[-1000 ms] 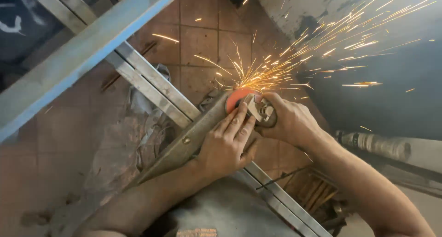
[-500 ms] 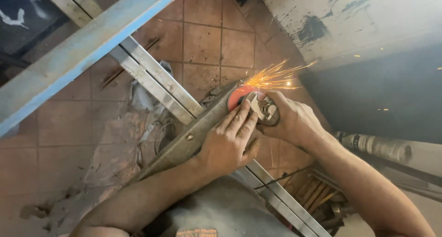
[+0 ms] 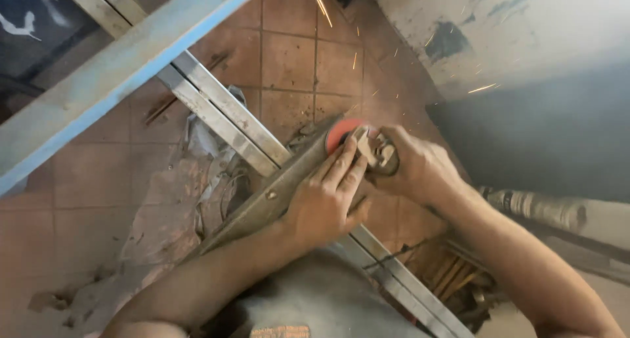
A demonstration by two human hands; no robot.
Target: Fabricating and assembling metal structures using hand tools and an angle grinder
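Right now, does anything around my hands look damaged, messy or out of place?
Yes. Crumpled, dirty sheeting lies bunched on the tiled floor beside the metal bar under your left hand. The wall has chipped, peeling paint. Stray sparks fly past the red disc near your right hand.

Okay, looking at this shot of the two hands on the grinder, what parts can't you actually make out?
All in the head view:
- Angle grinder body: hidden under the right hand.
- Red disc: only an arc shows; the metal bar and fingers of the left hand cover the rest, including the contact point.
- Right hand's grip: palm side faces away.
- Rods by the floor: dim and too small to identify.
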